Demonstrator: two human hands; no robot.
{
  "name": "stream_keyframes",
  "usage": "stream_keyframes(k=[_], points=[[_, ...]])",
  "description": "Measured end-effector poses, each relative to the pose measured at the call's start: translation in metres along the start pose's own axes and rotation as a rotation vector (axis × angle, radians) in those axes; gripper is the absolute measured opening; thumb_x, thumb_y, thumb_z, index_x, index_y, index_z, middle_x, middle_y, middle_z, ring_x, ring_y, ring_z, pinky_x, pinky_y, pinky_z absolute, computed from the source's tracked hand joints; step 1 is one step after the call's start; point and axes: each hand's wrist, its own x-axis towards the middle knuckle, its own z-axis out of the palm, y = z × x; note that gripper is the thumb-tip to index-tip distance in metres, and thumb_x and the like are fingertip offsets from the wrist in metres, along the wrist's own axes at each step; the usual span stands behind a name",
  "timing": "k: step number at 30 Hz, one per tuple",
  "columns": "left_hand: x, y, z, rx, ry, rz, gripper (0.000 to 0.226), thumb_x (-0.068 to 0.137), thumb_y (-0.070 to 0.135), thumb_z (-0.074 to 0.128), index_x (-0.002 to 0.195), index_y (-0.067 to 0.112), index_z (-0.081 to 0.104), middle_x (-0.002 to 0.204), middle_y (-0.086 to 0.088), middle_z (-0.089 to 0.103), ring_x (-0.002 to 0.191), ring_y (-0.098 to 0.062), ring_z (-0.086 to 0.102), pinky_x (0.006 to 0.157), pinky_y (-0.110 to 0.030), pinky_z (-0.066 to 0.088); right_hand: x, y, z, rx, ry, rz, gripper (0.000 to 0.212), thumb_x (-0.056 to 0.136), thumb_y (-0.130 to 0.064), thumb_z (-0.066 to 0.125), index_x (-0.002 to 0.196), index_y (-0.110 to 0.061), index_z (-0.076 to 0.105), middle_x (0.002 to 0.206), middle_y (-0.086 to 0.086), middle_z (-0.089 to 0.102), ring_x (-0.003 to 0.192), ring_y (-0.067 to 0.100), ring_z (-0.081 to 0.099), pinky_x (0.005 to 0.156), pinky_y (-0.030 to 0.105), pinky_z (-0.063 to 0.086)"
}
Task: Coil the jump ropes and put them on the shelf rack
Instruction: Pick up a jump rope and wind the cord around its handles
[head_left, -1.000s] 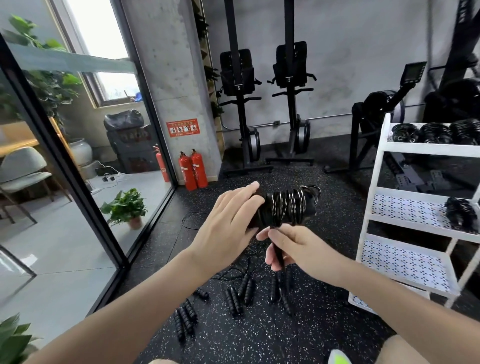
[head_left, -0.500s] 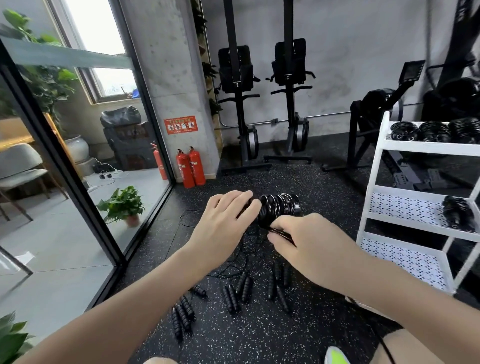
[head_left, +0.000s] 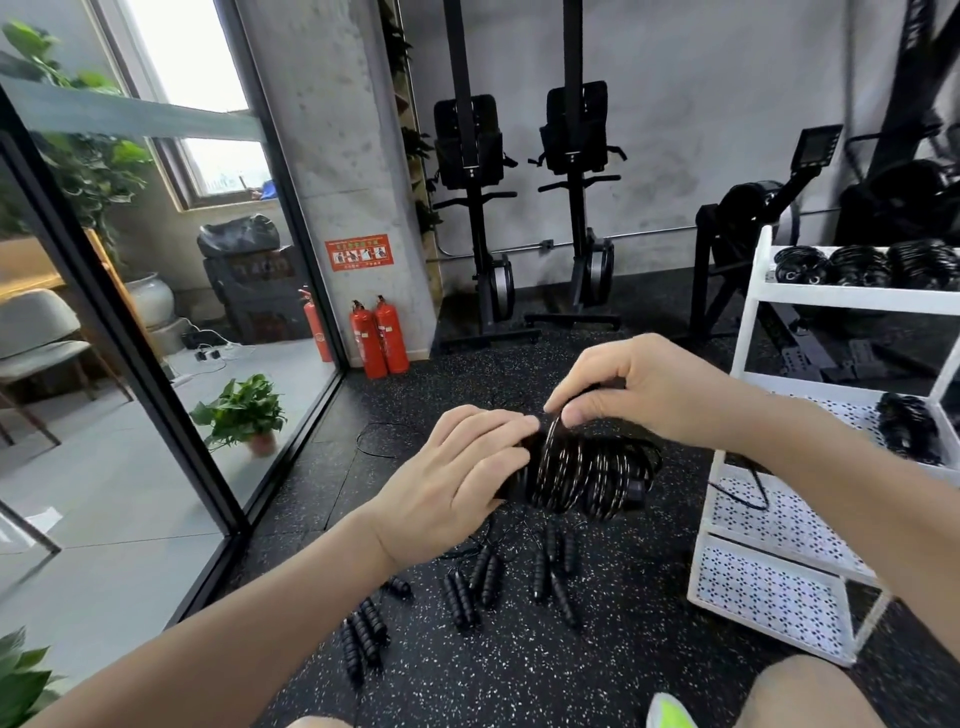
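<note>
Black speckled rubber floor (head_left: 519, 675) is seen underfoot, with several loose jump ropes (head_left: 470, 587) scattered on it, ribbed handles lying in pairs and thin cords tangled between them. A white shelf rack (head_left: 748, 332) is stood on the floor at the right. Coiled ropes (head_left: 862, 266) are lined up on its top shelf, and one more coil (head_left: 906, 426) is parked on the perforated middle shelf.

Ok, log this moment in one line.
step: coiling | left hand: grips coiled jump rope | right hand: pinches top loop | shelf rack: right
</note>
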Motion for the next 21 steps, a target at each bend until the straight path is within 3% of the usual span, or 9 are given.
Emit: stream_keyframes(k=[4,6,9,11,13,16,17,19,21], points=[[0.011,-0.001,-0.005,-0.081,0.055,-0.014,0.04,0.089,-0.008,0.072,0.119,0.003,0.047,0.136,-0.029,0.055,0.122,-0.043,0.059,0.1,-0.058,0.046,-0.002,0.022,0.013,0.308,0.061,0.08,0.015,0.088,-0.023,0.071,0.099,-0.018,0.08,0.093,0.002,0.078,0.09,0.016,0.073,0.081,0.024,0.056],[0.016,-0.001,-0.006,-0.11,0.057,-0.009,0.041,0.089,-0.008,0.072,0.12,0.003,0.046,0.138,-0.028,0.051,0.123,-0.044,0.057,0.105,-0.059,0.044,-0.006,0.027,0.025,0.415,0.074,0.101,0.021,0.091,-0.019,0.066,0.102,-0.006,0.077,0.096,0.009,0.078,0.091,0.018,0.073,0.082,0.027,0.058],[0.022,-0.002,-0.005,-0.079,0.044,-0.025,0.04,0.09,-0.009,0.069,0.12,0.003,0.045,0.138,-0.029,0.053,0.124,-0.046,0.056,0.101,-0.057,0.047,-0.012,0.032,0.047,0.222,0.035,0.195,0.018,0.098,0.002,0.055,0.087,-0.001,0.069,0.081,0.006,0.071,0.074,0.006,0.065,0.072,0.022,0.055],[0.027,-0.001,-0.003,-0.026,0.044,-0.072,0.038,0.092,-0.006,0.067,0.121,0.004,0.044,0.135,-0.032,0.057,0.124,-0.046,0.057,0.1,-0.056,0.047,-0.018,0.025,0.061,0.043,-0.005,0.324,0.032,0.105,-0.011,0.046,0.076,-0.01,0.06,0.061,-0.007,0.056,0.049,-0.002,0.045,0.048,0.016,0.041],[0.032,0.0,0.0,0.042,0.048,-0.132,0.043,0.088,-0.005,0.072,0.12,0.004,0.044,0.136,-0.029,0.057,0.123,-0.045,0.057,0.1,-0.055,0.047,-0.023,0.018,0.075,0.005,-0.067,0.349,0.035,0.107,-0.035,0.04,0.087,-0.016,0.063,0.054,-0.007,0.054,0.04,0.003,0.04,0.04,0.017,0.033],[0.037,-0.002,0.005,0.14,0.071,-0.215,0.046,0.084,-0.005,0.076,0.116,0.006,0.045,0.138,-0.02,0.05,0.121,-0.041,0.056,0.096,-0.053,0.047,-0.028,0.013,0.086,-0.104,-0.067,0.322,0.023,0.108,-0.038,0.04,0.126,-0.027,0.047,0.071,-0.004,0.065,0.047,0.007,0.05,0.045,0.025,0.043],[0.038,-0.004,0.006,0.17,0.086,-0.226,0.043,0.086,-0.005,0.074,0.116,0.007,0.045,0.137,-0.018,0.048,0.121,-0.04,0.055,0.095,-0.052,0.047,-0.029,0.01,0.087,-0.175,-0.044,0.312,0.035,0.108,-0.036,0.04,0.141,-0.027,0.038,0.072,-0.003,0.063,0.049,0.01,0.051,0.047,0.027,0.043],[0.04,-0.008,0.009,0.239,0.091,-0.221,0.031,0.091,-0.004,0.063,0.114,0.007,0.045,0.134,-0.018,0.05,0.119,-0.039,0.054,0.093,-0.05,0.047,-0.032,-0.003,0.086,-0.415,-0.013,0.26,0.047,0.106,-0.035,0.038,0.15,-0.023,0.028,0.07,-0.006,0.052,0.056,0.013,0.051,0.051,0.026,0.04],[0.039,-0.012,0.012,0.296,0.066,-0.224,0.022,0.094,-0.003,0.053,0.112,0.006,0.047,0.129,-0.022,0.058,0.117,-0.039,0.054,0.091,-0.05,0.048,-0.035,-0.023,0.086,-0.592,0.043,0.196,0.045,0.104,-0.037,0.04,0.144,-0.018,0.033,0.077,-0.01,0.05,0.068,0.018,0.057,0.06,0.029,0.04]])
